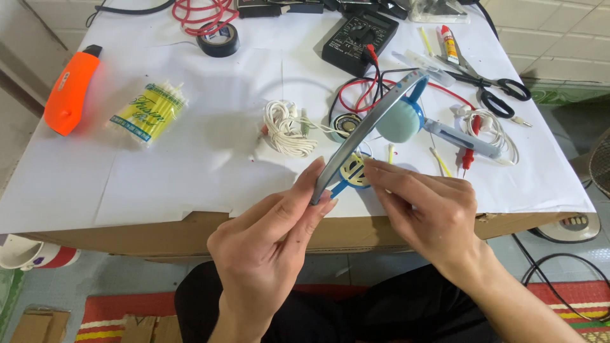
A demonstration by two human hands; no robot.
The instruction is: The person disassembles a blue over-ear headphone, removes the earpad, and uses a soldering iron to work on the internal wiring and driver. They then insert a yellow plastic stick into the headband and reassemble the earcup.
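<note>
My left hand grips the near end of a grey curved headband of a blue headset, holding it edge-on above the table's front edge. A teal foam ear pad sits at the band's far end. My right hand pinches the bare yellow-and-blue earpiece at the band's near end, fingertips on it. A small loose round speaker with thin wires lies on the white paper just behind.
On the paper lie a white coiled cable, a pack of yellow sticks, an orange tool, black tape roll, a black multimeter with red leads, scissors, a glue tube.
</note>
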